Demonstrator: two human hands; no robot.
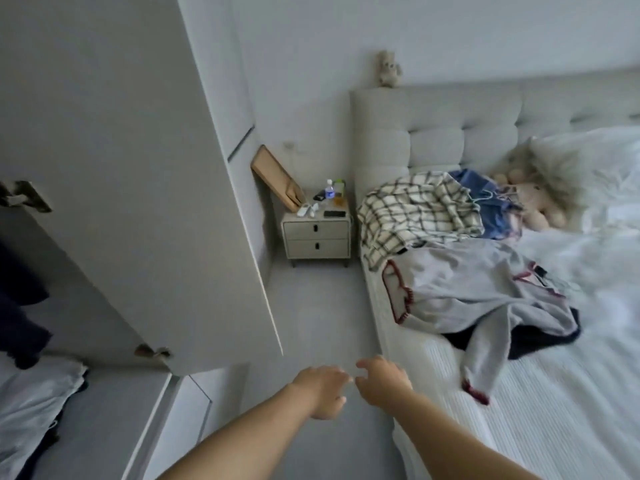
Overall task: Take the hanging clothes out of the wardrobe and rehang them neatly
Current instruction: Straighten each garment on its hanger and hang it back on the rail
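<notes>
A checked shirt (415, 209), a blue garment (491, 202) and a grey red-trimmed top (485, 292) lay heaped on the bed beside the open wardrobe door (138, 168), perhaps over something dark.

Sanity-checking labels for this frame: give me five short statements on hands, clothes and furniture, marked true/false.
1. Both hands hold a garment. False: the left hand and right hand hang over the floor with loosely curled fingers, holding nothing.
2. A checked garment lies on the bed. True.
3. The grey garment with red trim hangs in the wardrobe. False: it lies on the bed, nearer the camera than the checked one.
4. The wardrobe door stands open. True.
5. The nightstand has one drawer open. False: both drawers look closed.
</notes>
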